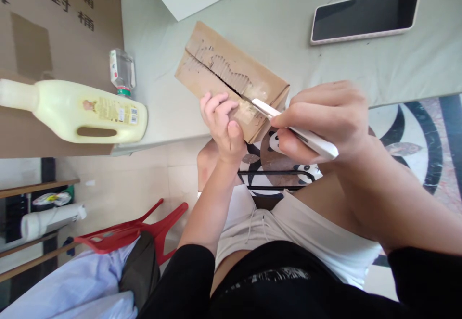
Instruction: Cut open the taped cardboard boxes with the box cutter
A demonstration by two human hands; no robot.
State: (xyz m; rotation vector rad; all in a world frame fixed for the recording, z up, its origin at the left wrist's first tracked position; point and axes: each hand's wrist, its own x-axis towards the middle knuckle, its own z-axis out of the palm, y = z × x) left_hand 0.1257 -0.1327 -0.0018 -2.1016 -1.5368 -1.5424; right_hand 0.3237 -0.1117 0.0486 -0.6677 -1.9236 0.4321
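A small brown cardboard box lies tilted at the table's near edge, its top seam partly parted and the paper around it torn and ridged. My left hand grips the box's near side, fingers curled over the top beside the seam. In my right hand is a white utility knife, held like a pen. Its blade reaches the seam near the box's right end; how deep the tip goes, I cannot tell.
A phone lies on the pale table cover at the far right. To the left are a yellow jug-like bottle, a small clear bottle and a large carton. A red chair stands at lower left.
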